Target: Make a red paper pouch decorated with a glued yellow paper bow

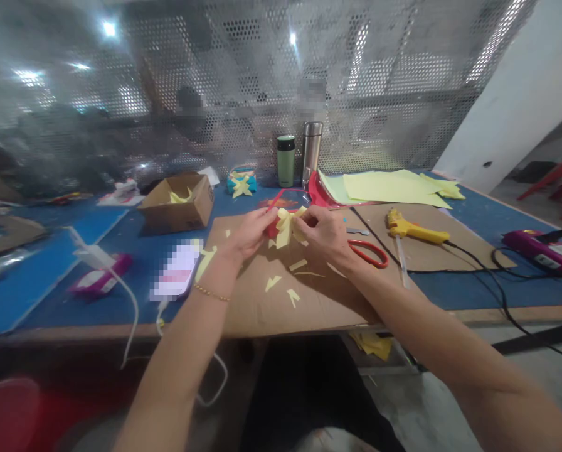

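Note:
Over the brown cardboard sheet (262, 314), my left hand (250, 233) is closed on a folded yellow paper piece (284, 229) shaped like a bow or flower. Something red shows right behind that piece; I cannot tell what it is. My right hand (327, 233) pinches the right side of the same paper, its fingertips partly hidden. Beside my right wrist lie scissors with red handles (375, 254), partly covered by the arm. Several yellow paper scraps (272, 284) are scattered below my hands.
To the left stand a cardboard box (177, 213) and a phone (177, 270) on a white cable. A yellow glue gun (417, 230) with a black cord lies right. Behind are a green tumbler (285, 162), a steel flask (312, 150), a yellow paper star (241, 185) and yellow sheets (394, 186).

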`<state>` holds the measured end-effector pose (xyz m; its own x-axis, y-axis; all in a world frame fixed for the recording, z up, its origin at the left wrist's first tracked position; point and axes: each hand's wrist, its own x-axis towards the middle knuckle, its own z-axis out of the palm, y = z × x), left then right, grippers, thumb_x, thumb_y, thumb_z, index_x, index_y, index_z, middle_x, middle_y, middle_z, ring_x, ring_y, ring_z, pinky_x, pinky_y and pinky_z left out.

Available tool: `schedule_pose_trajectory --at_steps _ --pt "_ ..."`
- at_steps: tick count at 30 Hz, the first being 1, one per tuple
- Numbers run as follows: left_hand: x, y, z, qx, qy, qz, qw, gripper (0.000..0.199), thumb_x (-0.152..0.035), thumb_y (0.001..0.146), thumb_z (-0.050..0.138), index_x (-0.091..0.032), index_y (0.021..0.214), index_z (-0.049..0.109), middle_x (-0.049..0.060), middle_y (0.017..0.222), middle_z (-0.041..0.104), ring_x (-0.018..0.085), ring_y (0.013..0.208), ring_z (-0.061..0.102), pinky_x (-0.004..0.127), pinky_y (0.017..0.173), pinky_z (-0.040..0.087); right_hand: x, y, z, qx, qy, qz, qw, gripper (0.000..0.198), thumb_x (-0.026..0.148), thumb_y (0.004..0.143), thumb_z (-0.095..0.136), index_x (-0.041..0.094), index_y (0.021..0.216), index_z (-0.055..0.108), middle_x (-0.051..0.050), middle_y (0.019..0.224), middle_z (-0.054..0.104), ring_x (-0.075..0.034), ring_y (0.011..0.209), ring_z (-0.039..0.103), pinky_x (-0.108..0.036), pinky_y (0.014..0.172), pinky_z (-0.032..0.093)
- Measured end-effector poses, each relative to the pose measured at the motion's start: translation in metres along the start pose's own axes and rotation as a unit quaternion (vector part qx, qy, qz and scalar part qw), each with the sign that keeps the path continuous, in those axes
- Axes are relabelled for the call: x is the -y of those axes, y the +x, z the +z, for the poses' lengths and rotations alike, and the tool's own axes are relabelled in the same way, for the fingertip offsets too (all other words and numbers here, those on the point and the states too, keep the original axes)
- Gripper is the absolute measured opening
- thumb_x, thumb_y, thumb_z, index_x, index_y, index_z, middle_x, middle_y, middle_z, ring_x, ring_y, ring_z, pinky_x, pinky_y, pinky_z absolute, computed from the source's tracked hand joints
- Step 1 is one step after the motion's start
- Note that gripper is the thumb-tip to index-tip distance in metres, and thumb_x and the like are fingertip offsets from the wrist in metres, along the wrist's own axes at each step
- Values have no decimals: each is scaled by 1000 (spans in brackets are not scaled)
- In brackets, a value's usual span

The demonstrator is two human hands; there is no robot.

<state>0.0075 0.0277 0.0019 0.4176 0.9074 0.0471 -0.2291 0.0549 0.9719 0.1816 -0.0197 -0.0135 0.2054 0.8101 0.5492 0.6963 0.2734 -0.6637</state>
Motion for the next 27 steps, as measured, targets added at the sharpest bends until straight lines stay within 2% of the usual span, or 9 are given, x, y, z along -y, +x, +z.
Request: schedule_pose_trajectory --at_steps 5,10,15,20,24,27 --pt "2 3 -3 7 -14 -4 1000 17 -28 89 80 -12 85 74 6 83 72 13 76 64 29 80 51 -2 1 0 7 2 -8 1000 23 39 83 65 23 66 60 0 64 67 -15 60 56 -28 61 36" --pt "1 4 -5 6 -6 5 1000 17 -30 88 82 -13 88 76 7 86 74 15 81 67 29 82 53 -1 1 -3 -26 21 -16 999 27 42 87 59 23 68 55 0 63 63 -14 59 54 -30 63 37" --pt "1 5 -6 9 -14 6 1000 17 -27 87 81 -12 82 74 5 82 73 12 75 64 26 79 53 2 0 -6 -57 37 -26 997 21 42 87 61 25 84 49 3 68 59 -14 62 53 -29 64 39" --pt "1 3 -3 11 -12 -4 1000 17 -28 88 81 -13 86 75 6 85 74 14 79 66 29 81 54 3 -1 -3 -55 -8 5 998 40 49 78 74 26 90 43 4 72 60 -15 65 53 -29 64 36" --pt "-1 1 0 26 -2 -10 1000 17 -30 90 78 -13 92 77 9 91 76 18 86 68 34 88 55 2 -1 -1 -56 -28 17 998 42 48 78 75 27 90 41 4 73 60 -15 64 53 -30 63 34" --pt "-1 1 -1 22 -1 -7 1000 15 -28 91 76 -13 91 78 9 92 75 17 86 67 33 88 54 2 0 -2 -59 -36 20 997 43 47 77 76 27 89 40 5 72 59 -15 63 52 -30 63 33"
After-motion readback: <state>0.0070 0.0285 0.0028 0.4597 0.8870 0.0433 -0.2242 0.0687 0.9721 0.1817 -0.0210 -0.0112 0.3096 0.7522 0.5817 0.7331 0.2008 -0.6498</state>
